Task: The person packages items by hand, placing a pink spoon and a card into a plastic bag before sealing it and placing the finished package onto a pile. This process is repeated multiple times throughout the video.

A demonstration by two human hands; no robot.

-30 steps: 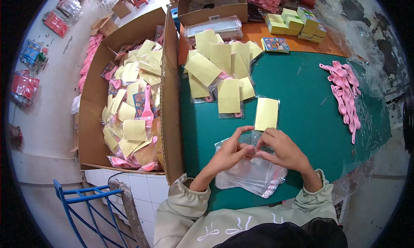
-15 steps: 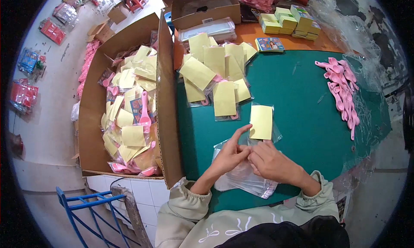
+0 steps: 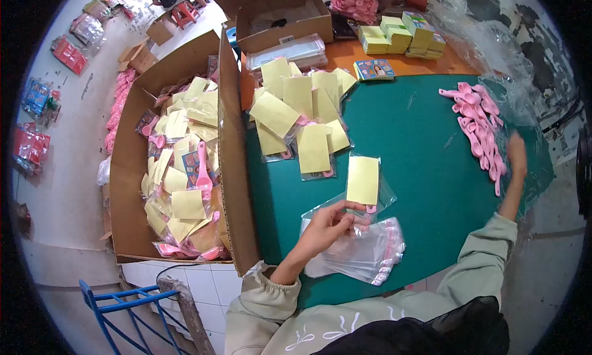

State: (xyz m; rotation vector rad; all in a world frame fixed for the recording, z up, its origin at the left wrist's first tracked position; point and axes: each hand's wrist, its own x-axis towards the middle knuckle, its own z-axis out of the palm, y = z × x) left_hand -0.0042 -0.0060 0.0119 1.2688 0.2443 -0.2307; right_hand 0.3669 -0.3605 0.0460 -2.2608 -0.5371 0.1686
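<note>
My left hand (image 3: 330, 231) is closed at the lower edge of a clear plastic bag (image 3: 387, 194), fingers bent around its mouth. Inside the bag lies a pale yellow card (image 3: 362, 181), with the pink end of a spoon handle (image 3: 370, 209) showing below it. Under and beside this hand, a fanned stack of clear bags (image 3: 364, 256) rests on the green table. My right hand (image 3: 517, 152) is stretched far to the right, just past a pile of pink spoons (image 3: 481, 127) and over loose clear film; its fingers are blurred.
A large cardboard box (image 3: 237, 170) full of packed spoons and cards stands at left. Several filled packets (image 3: 299, 96) lie beyond my left hand. At the back are picture cards (image 3: 374, 69), card stacks (image 3: 401, 35) and an open carton (image 3: 283, 28). Crumpled film (image 3: 530, 90) edges the right side.
My right hand has left the bag and swung right, past the pink spoons. My left hand stays at the bag's lower edge. The whole view has shifted slightly.
</note>
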